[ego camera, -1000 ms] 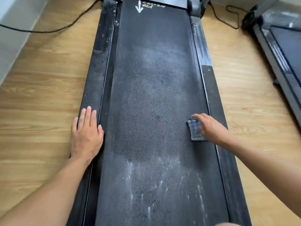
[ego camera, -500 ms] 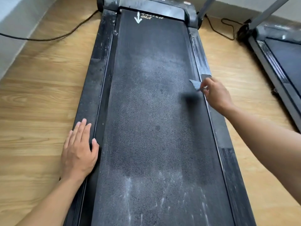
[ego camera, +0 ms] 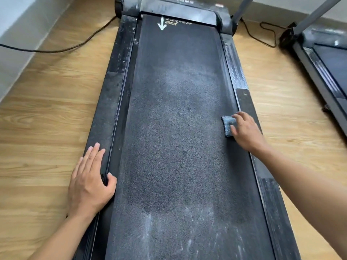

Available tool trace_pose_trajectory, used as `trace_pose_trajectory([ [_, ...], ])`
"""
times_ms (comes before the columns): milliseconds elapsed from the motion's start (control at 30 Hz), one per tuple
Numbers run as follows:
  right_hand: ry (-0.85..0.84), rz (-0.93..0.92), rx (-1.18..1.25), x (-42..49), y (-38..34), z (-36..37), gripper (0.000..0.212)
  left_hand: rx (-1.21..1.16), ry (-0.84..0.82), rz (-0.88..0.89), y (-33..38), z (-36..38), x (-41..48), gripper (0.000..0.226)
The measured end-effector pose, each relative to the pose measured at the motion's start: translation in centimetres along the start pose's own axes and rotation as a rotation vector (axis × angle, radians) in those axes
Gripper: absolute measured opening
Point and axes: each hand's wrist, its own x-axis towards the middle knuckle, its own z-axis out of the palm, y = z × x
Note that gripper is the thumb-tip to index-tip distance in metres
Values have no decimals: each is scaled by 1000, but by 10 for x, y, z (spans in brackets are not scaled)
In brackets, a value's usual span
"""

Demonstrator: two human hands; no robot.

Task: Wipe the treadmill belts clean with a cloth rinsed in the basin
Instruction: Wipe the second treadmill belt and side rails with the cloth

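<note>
Nearby, at the bottom edge, pale dusty streaks (ego camera: 150,231) cross the treadmill belt (ego camera: 178,147). Just beyond them the left hand (ego camera: 90,182) lies flat on the left side rail (ego camera: 107,109), fingers straight and close together, thumb reaching toward the belt's edge, holding nothing. Farther up and across, the right hand (ego camera: 246,132) presses a small folded grey-blue cloth (ego camera: 227,126) onto the belt's right margin, just beside the right side rail (ego camera: 244,98). Its fingers lie spread and nearly straight on top of the cloth rather than curled round it. The index reaches along the cloth's far edge, the thumb lies across its near half, and the cloth's left part sticks out past the fingertips toward the belt's middle. At the far end a white arrow (ego camera: 161,24) and scrawled letters sit before the motor cover (ego camera: 178,10). A black cable (ego camera: 65,49) runs over the wooden floor (ego camera: 47,128) at left; a second treadmill (ego camera: 328,72) stands at right.
</note>
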Motion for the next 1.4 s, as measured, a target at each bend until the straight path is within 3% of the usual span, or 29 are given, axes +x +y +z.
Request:
trace_pose_trajectory([
  [100, -189, 32, 52, 8, -12, 30, 83, 6, -5, -8, 0, -1, 0, 78],
  [267, -75, 302, 142, 17, -60, 49, 108, 28, -34, -5, 1, -3, 1, 79],
  [333, -97, 304, 155, 33, -97, 46, 113, 34, -44, -8, 1, -3, 1, 79],
  [600, -206, -233, 104, 61, -337, 64, 102, 30, -38, -2, 1, -5, 1, 83],
  [700, -228, -383, 79, 40, -353, 65, 104, 26, -47, -1, 2, -5, 2, 83],
  [833, -213, -581, 2, 23, -300, 60, 101, 30, -61, -7, 2, -6, 3, 81],
  [900, -206, -509, 17, 23, -261, 53, 99, 28, -67, -16, 3, -6, 2, 80],
  [1100, -186, -58, 27, 0, -84, 39, 103, 34, -82, -31, 7, -6, 1, 79],
  [1200, -224, 58, 16, -25, -20, 31, 109, 41, -74, -42, 7, -7, 1, 79],
  [1400, -121, 409, 216, -17, -85, 40, 131, 79, -59, -16, 7, -5, 1, 80],
])
